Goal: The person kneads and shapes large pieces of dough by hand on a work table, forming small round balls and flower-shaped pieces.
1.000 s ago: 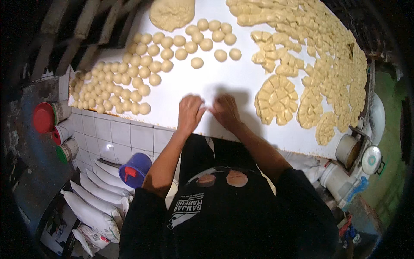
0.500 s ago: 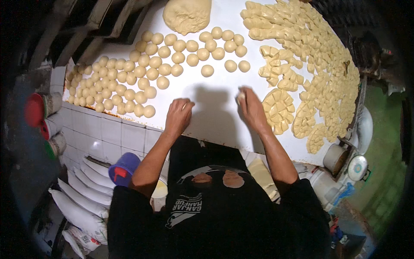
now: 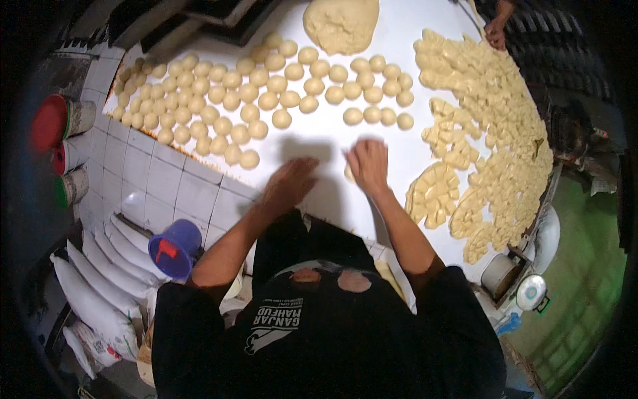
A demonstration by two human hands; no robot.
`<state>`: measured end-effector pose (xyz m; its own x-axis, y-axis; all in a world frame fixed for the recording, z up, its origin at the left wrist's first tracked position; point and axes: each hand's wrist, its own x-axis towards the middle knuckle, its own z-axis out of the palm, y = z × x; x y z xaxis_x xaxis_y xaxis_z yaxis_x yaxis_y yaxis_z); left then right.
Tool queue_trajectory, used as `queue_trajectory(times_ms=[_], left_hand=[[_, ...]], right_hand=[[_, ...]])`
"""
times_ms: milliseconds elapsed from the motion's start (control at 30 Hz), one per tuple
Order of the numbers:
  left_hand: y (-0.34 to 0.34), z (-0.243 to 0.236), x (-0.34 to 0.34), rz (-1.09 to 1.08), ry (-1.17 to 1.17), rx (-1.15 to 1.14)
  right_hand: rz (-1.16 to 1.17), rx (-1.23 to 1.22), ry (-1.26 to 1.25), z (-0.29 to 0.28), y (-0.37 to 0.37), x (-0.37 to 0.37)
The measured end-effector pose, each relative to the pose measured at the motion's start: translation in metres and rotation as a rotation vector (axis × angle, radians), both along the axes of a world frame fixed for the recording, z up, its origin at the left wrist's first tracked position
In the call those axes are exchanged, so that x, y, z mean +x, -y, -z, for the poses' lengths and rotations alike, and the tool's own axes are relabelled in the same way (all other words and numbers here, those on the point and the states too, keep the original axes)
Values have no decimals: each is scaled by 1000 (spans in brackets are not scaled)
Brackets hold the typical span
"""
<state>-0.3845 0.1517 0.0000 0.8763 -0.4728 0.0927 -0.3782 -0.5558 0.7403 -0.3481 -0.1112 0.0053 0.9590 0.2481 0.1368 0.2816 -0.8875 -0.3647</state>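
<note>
On the white tabletop, my right hand curls its fingers down over a small dough piece, which shows at the fingers' left side. To its left, my left hand hovers near the table's front edge, its fingers smeared by motion; whether anything is in it cannot be made out. Just beyond my right hand lies a short row of smooth dough balls. A wide spread of rolled balls reaches off to the left. Cut dough pieces, grouped in a round cluster, sit right of my right hand.
A large dough mass rests at the back. Many cut pieces cover the right side. Another person's hand is at the far right edge. Dark trays stand back left; a blue bucket and white sacks are below.
The view has shifted, and one more ball fills the gap in the near row. My left hand's fingers have extended and blurred. Another person's hand has come into view at the far right.
</note>
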Motion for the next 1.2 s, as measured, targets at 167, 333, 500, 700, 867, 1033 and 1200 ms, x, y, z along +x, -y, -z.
queue_trajectory(times_ms=[167, 333, 500, 700, 867, 1033, 1200], left_hand=[[1, -47, -33, -218, -30, -9], [14, -68, -101, -376, -95, 21], [38, -83, -133, -364, -52, -10], [46, -80, -149, -337, -133, 41], [27, -87, -173, -476, -91, 73], [38, -87, -166, -310, -172, 50], [22, -107, -160, -363, -144, 77]], right_hand=[[-284, 324, -438, 13, 4, -48], [-134, 142, 98, -12, 16, 6], [-467, 249, -13, 29, 56, -45], [-91, 163, 18, 17, 19, 3], [-116, 513, 89, 37, 16, -76], [2, 1303, -525, -6, 11, 14], [118, 1223, -551, 16, 44, -63]])
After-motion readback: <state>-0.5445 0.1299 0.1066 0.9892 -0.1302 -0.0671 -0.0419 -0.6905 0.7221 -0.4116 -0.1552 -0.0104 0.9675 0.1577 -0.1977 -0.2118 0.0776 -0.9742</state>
